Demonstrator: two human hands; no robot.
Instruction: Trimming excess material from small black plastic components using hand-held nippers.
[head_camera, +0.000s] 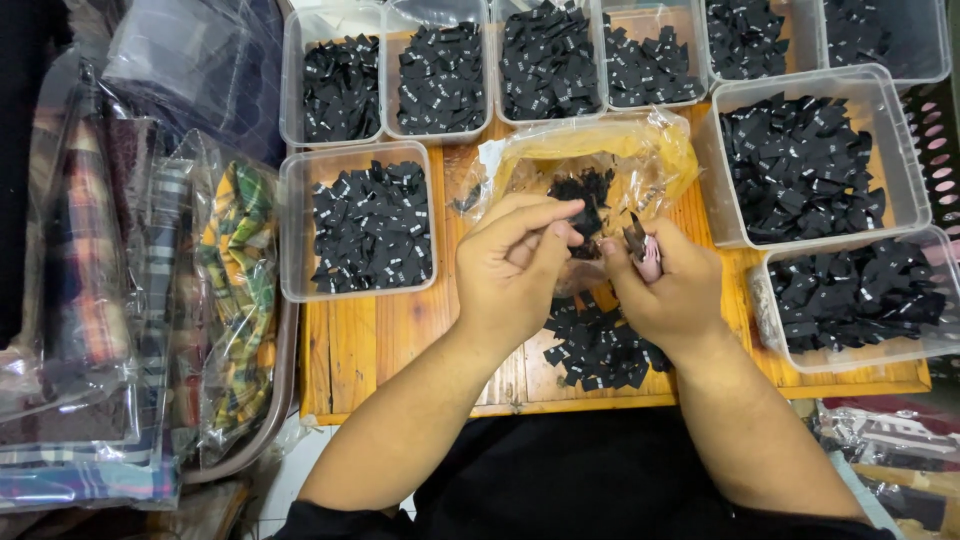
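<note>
My left hand (515, 260) pinches a small black fabric label (585, 235) between thumb and fingers above a wooden board (400, 345). Close beside it, my right hand (668, 285) grips a small pink-handled snipper (643, 252) with its dark blades pointing up, and its fingertips meet the left hand's. A loose pile of black labels (600, 345) lies on the board under my wrists. Just behind the hands sits an open clear plastic bag (600, 160) with more black labels inside.
Several clear plastic tubs of black labels ring the board: one at left (362, 220), two at right (810, 160) (860, 300), a row along the back (545, 60). Bagged plaid fabrics (235, 300) are stacked at far left.
</note>
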